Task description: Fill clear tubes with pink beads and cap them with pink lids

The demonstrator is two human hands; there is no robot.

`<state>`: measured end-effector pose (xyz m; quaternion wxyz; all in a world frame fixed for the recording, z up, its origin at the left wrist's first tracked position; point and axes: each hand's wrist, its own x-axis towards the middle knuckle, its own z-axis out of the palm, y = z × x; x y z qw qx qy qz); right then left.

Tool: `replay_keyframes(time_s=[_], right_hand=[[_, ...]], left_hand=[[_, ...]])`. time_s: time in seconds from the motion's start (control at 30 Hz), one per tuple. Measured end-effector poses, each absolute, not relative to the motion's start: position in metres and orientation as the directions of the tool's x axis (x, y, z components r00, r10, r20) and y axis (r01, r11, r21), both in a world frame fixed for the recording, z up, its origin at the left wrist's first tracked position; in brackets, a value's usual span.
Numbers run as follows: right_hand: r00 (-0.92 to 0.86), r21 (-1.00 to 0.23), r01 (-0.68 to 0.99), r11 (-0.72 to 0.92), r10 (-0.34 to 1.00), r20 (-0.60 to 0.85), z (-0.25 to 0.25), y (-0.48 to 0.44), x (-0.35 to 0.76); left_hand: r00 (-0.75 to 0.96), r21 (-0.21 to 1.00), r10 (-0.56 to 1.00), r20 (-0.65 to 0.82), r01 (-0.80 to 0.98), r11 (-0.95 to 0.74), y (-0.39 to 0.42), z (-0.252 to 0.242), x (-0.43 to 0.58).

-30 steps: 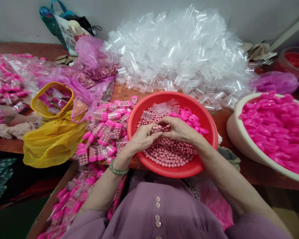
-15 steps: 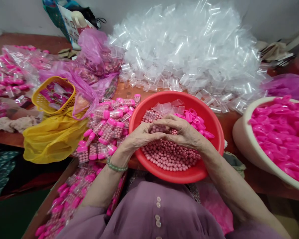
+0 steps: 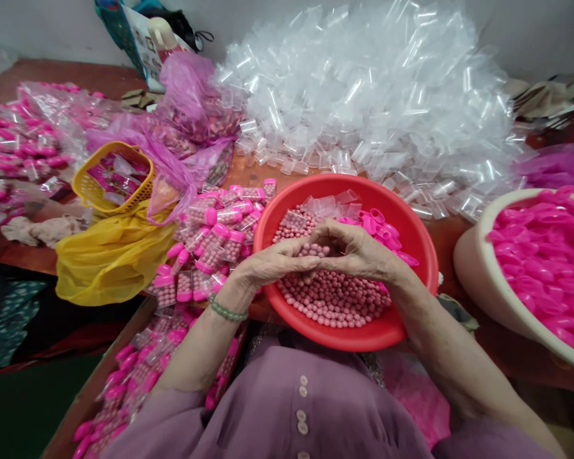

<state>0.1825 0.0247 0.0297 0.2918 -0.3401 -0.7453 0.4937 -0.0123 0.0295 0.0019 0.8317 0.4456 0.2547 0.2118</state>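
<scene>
Both hands meet above a red basin (image 3: 414, 299), their fingers bent toward each other. A cluster of round pink beads (image 3: 314, 250) shows between them; I cannot tell whether a clear case encloses it. My left hand (image 3: 280, 260), with a green bead bracelet at its wrist, curls around this cluster from the left. My right hand (image 3: 356, 250) closes in from the right, its thumb and fingertips at the cluster and partly hidden. Loose pink beads (image 3: 332, 303) lie below in the basin, with clear empty plastic cases (image 3: 332, 205) and bright pink caps (image 3: 375, 223) toward its far side.
Clear plastic cases (image 3: 363, 95) form a large heap behind the basin. Filled, pink-capped bead containers (image 3: 215, 248) lie at left, near a yellow basket (image 3: 83, 191) and yellow bag (image 3: 110, 261). A white tub (image 3: 478, 280) of pink caps stands at right.
The hands stay together over the basin, their fingers shifted slightly. More of the bead cluster shows between them now. The whole view has moved a little, setting things further right.
</scene>
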Motion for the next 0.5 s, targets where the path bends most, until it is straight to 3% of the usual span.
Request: replay_keyframes(time_s=[0.2, 0.37, 0.5], right_hand=[[-0.562, -0.925, 0.204, 0.321, 0.812, 0.157, 0.0299, 0.0256, 0.1799], [-0.539, -0.939, 0.209, 0.272, 0.833, 0.121, 0.0306, 0.0239, 0.1783], [-0.505, -0.946, 0.24, 0.218, 0.86, 0.07, 0.0335, 0.0197, 0.1816]], left_hand=[[0.762, 0.892, 0.616, -0.2, -0.118, 0.435, 0.029, 0.0076, -0.0099], [0.744, 0.902, 0.646, -0.171, -0.146, 0.406, 0.0288, 0.0033, -0.0112], [0.733, 0.827, 0.635, -0.243, -0.185, 0.53, 0.0335, 0.0009, -0.0106]])
